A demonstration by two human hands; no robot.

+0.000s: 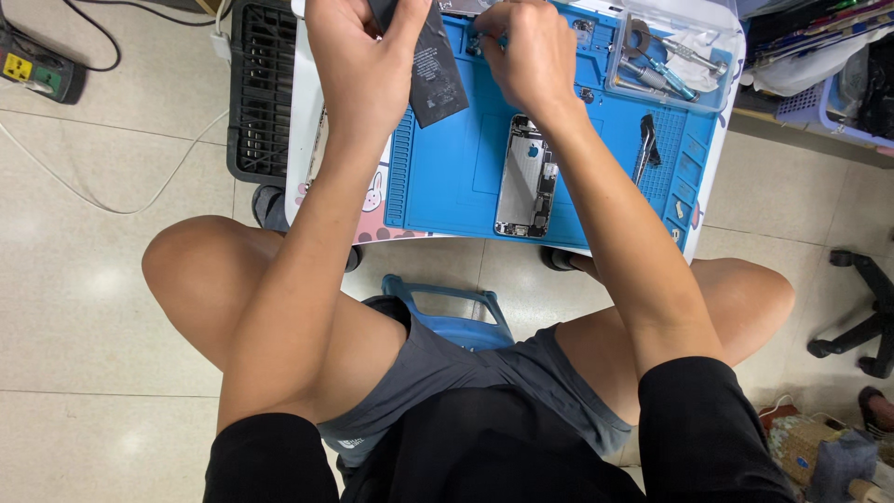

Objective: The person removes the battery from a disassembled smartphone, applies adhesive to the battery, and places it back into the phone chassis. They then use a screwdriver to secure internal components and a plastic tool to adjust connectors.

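Black phone battery (pixel 433 70) is out, gripped in the left hand (pixel 358 56) above the blue mat (pixel 447 177); right hand (pixel 526 51) pinches something small; opened phone (pixel 526 177) lies mid-worktop, reassembly apparently pending.

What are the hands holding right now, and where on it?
The left hand grips the black flat battery by its upper end. The right hand is closed above the blue mat; its contents cannot be told.

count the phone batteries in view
1. A black phone battery is pinched in the left hand, held above the blue mat. The opened phone lies on the mat without one showing. More may be hidden under the hands or in the clear tray.
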